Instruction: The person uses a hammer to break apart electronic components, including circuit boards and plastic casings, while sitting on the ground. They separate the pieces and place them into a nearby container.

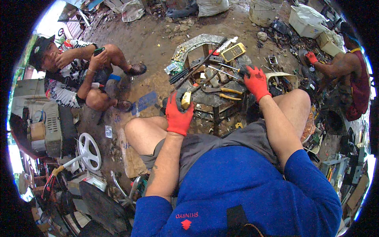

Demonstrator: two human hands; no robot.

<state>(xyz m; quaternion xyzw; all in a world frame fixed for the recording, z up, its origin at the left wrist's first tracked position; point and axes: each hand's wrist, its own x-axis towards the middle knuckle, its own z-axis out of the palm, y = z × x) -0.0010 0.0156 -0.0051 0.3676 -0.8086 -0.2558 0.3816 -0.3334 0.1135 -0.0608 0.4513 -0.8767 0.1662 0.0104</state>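
My left hand (179, 114), in a red and dark glove, is closed round a small yellow piece (186, 100) at the near left edge of a low work stand (189, 44). What kind of piece it is, I cannot make out. My right hand (256, 81), gloved alike, grips a screwdriver (227, 73) whose thin metal shaft points left over the stand; the fingers partly hide its handle. Between my hands lies a pair of pliers (223, 91) with yellow handles. A yellow handheld meter (233, 52) rests at the far right of the stand, beside long dark rods (201, 65).
At the left sits a person (75, 71) holding a phone (99, 51). Another person (349, 71) with a red glove works at the right among scrap. White bins (306, 20) and a bucket (263, 12) stand behind. A white steering wheel (90, 151) is at lower left.
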